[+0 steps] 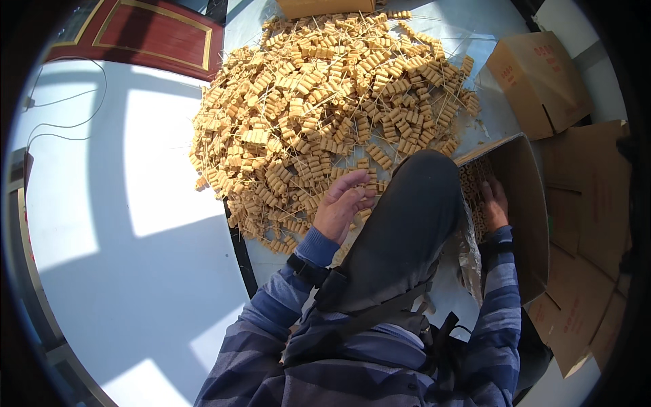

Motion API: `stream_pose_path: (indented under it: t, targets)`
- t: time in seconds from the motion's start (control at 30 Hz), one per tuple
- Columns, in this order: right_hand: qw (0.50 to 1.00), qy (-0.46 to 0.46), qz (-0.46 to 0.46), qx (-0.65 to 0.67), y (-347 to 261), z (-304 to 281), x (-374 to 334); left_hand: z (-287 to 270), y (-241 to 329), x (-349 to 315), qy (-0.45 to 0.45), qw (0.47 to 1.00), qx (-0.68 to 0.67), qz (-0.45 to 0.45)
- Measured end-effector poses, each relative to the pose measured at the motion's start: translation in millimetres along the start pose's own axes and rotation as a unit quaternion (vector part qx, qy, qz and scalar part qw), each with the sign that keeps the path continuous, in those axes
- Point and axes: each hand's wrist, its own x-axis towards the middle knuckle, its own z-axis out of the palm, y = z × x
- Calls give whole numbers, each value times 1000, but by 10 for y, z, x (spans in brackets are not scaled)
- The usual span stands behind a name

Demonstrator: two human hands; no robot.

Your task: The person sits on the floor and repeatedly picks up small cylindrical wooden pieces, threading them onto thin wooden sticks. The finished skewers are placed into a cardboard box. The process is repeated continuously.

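A large heap of tan, ridged spiral rolls on thin sticks (319,88) lies in front of me. My left hand (344,207) hovers at the heap's near edge, beside my raised knee, its fingers loosely bent and apart with nothing visible in them. On the right, my right hand (496,205) reaches into an open cardboard box (527,210). Its fingers lie stretched over packed skewered rolls (472,193), whose round ends show. Clear plastic lining (469,261) hangs out over the box's near left side. The lower part of the box's contents is hidden.
A closed cardboard carton (540,81) stands at the far right, with flattened cardboard (586,224) beside the box. Another carton (325,7) sits behind the heap. At far left are a dark red panel (152,34) and a thin cable (68,139) on the pale floor.
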Motion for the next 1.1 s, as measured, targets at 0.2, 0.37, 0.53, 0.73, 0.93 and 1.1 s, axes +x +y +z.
stream_pose_path:
  t: [0.2,0.37,0.53,0.73,0.93,1.1]
  targets:
    - [997,-39,-10,69,-553,-612,-606,-1465,-41,296,178,980,74,-50]
    - [998,-26,-16,53,-1058,-878,-1339,-2527,-222,381,306,946,40,-99]
    - [999,-41,3,-11,-1277,-939,-1961,-2641,-341,860,297,944,75,-124]
    - [999,-3,35,-22,-1270,-1020,-2363,-2523,-200,1662,351,888,201,-218]
    - [997,18,79,-13,-1188,-1021,-2442,-2669,-277,1951,316,848,309,-291]
    - [997,1,83,4,-1214,-914,-2323,-2753,-351,1730,252,871,330,-264]
